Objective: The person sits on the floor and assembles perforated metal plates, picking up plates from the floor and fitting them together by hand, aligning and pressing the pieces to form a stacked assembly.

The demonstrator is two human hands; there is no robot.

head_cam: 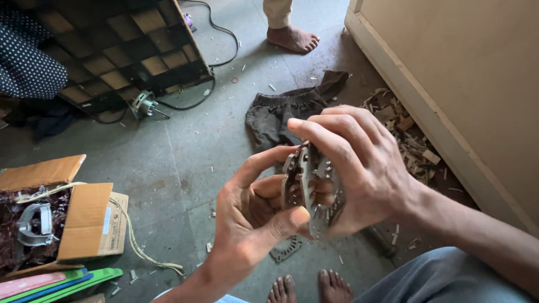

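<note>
Hands clasp a toothed metal ring

Both hands meet above the grey floor (168, 163). Left hand (247, 219) has its grip clamped on the near edge of a toothed metal stator ring (306, 179), thumb across the rim. Right hand (359, 163) wraps over the ring's far side, fingers closed on it. Below it, a flat toothed plate (285, 249) lies beside bare toes. A dark cloth (281, 112) lies beyond; an open cardboard box (73, 213) sits near the floor's left edge.

The right hand's fingers (337, 132) cover the far face of the toothed metal ring stack (309, 185); the left thumb (286, 219) hides its lower edge. Its exact tooth shape blurs between fingers.
</note>
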